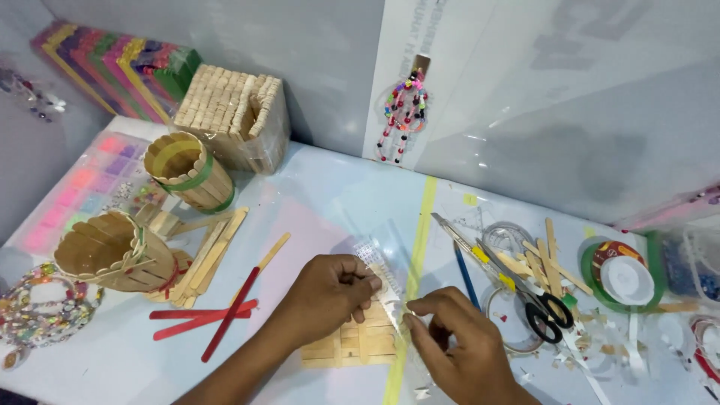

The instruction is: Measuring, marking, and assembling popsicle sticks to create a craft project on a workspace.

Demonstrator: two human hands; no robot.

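My left hand and my right hand meet low in the middle of the white table. Both pinch a clear strip, a see-through ruler or tape, that runs between their fingertips. Under the hands lies a flat panel of plain wooden craft sticks, partly hidden by the left hand. A yellow tape line runs down the table beside the panel.
Two round stick-built holders stand at left, with loose plain sticks and red sticks. Black-handled scissors, tape rolls and stick scraps lie right. A clothespin box, bead tray and bead hanging sit behind.
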